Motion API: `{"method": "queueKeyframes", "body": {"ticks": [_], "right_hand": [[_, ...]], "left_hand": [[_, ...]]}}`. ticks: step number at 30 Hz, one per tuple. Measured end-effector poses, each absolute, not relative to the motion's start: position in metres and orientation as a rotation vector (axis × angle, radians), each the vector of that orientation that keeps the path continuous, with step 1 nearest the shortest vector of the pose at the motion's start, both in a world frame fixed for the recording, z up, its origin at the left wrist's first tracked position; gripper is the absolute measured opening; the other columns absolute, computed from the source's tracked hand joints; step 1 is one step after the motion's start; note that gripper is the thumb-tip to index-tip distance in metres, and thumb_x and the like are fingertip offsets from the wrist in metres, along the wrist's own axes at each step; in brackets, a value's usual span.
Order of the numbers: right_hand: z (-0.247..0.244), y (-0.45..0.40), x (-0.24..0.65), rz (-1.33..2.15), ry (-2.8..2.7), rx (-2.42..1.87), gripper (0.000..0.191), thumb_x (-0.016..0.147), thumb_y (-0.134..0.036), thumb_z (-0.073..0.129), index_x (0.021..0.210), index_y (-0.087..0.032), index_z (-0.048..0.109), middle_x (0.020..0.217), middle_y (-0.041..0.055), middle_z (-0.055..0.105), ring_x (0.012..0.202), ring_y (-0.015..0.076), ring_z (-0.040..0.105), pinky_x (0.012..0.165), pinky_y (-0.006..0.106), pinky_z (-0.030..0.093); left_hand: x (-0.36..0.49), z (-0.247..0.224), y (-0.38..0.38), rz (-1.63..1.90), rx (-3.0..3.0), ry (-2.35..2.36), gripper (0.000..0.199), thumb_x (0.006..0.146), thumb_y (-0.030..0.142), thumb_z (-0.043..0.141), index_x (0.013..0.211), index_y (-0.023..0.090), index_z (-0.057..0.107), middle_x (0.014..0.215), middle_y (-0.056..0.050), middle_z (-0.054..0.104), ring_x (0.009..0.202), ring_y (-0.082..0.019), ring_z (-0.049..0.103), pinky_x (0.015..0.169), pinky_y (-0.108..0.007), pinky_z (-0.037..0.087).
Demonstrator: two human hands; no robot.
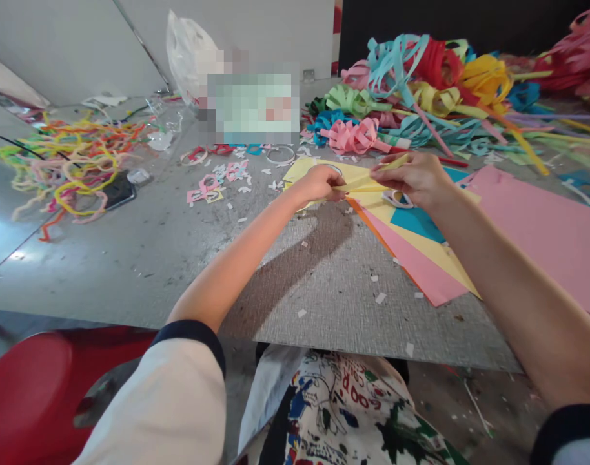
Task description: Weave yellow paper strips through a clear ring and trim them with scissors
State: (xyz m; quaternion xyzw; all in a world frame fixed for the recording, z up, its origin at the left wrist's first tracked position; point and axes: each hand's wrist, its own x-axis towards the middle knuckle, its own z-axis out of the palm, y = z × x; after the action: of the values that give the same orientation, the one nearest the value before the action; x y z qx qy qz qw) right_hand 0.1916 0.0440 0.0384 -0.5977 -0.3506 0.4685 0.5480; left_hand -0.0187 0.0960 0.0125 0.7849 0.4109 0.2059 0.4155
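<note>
Both hands are above the far middle of the table. My left hand (323, 183) pinches one end of a yellow paper strip (363, 184). My right hand (414, 177) is to its right, fingers closed on the same strip, part of which sticks up past the fingertips. Under the hands lie yellow sheets (305, 169), a blue sheet (418, 223) and a pink sheet (433, 278) with an orange edge along it. The handle of a pair of scissors (401, 199) shows just below my right hand; its blades are hidden.
Tangled pipe cleaners (77, 161) and a dark phone-like object (119, 192) lie at the left. Curled paper strips (401, 84) are heaped at the back right. Large pink paper (532, 226) covers the right side. Paper scraps (210, 184) are scattered about. A red chair (28, 374) stands front left.
</note>
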Motion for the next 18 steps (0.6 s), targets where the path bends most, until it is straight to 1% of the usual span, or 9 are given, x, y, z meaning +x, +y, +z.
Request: {"method": "queueKeyframes", "body": {"ticks": [4, 7, 9, 11, 13, 18], "right_hand": [[0.036, 0.041, 0.191, 1.098, -0.931, -1.439, 0.034, 0.076, 0.017, 0.078, 0.068, -0.015, 0.07, 0.075, 0.0031, 0.076, 0.069, 0.0097, 0.071, 0.072, 0.019, 0.064], [0.034, 0.04, 0.189, 1.067, -0.949, -1.432, 0.034, 0.075, 0.017, 0.079, 0.064, -0.014, 0.07, 0.076, 0.0038, 0.075, 0.068, 0.0091, 0.069, 0.07, 0.019, 0.063], [0.033, 0.04, 0.187, 1.059, -0.938, -1.417, 0.035, 0.074, 0.018, 0.079, 0.062, -0.014, 0.069, 0.077, 0.0043, 0.075, 0.069, 0.0097, 0.07, 0.072, 0.02, 0.063], [0.032, 0.04, 0.184, 1.073, -0.936, -1.401, 0.036, 0.076, 0.018, 0.079, 0.062, -0.014, 0.069, 0.077, 0.0045, 0.075, 0.071, 0.0099, 0.071, 0.075, 0.021, 0.063], [0.031, 0.041, 0.183, 1.096, -0.948, -1.397, 0.037, 0.079, 0.017, 0.078, 0.063, -0.015, 0.069, 0.077, 0.0042, 0.075, 0.072, 0.0096, 0.071, 0.08, 0.021, 0.064], [0.027, 0.053, 0.18, 1.109, -0.978, -1.396, 0.035, 0.08, 0.014, 0.08, 0.067, -0.017, 0.069, 0.075, 0.0022, 0.074, 0.074, 0.0108, 0.072, 0.089, 0.026, 0.064]], "left_hand": [[-0.024, 0.012, 0.102, 0.493, 1.967, 1.033, 0.016, 0.074, 0.008, 0.08, 0.089, 0.014, 0.077, 0.086, -0.003, 0.071, 0.084, -0.016, 0.064, 0.086, -0.034, 0.05], [-0.026, 0.02, 0.096, 0.428, 1.893, 1.024, 0.015, 0.082, 0.019, 0.083, 0.096, 0.016, 0.079, 0.091, -0.006, 0.075, 0.087, -0.017, 0.069, 0.087, -0.035, 0.052], [-0.026, 0.025, 0.09, 0.389, 1.848, 1.046, 0.012, 0.091, 0.027, 0.08, 0.096, 0.017, 0.08, 0.093, -0.008, 0.077, 0.089, -0.017, 0.071, 0.087, -0.036, 0.054], [-0.025, 0.027, 0.087, 0.396, 1.814, 1.08, 0.014, 0.095, 0.031, 0.078, 0.093, 0.017, 0.081, 0.094, -0.009, 0.079, 0.09, -0.018, 0.073, 0.087, -0.036, 0.054], [-0.026, 0.026, 0.087, 0.434, 1.795, 1.127, 0.013, 0.094, 0.029, 0.077, 0.089, 0.018, 0.081, 0.094, -0.009, 0.08, 0.09, -0.019, 0.073, 0.089, -0.036, 0.054], [-0.038, 0.025, 0.095, 0.479, 1.885, 1.207, 0.007, 0.084, 0.022, 0.08, 0.078, 0.019, 0.081, 0.085, -0.004, 0.081, 0.093, -0.02, 0.073, 0.098, -0.036, 0.051]]}}
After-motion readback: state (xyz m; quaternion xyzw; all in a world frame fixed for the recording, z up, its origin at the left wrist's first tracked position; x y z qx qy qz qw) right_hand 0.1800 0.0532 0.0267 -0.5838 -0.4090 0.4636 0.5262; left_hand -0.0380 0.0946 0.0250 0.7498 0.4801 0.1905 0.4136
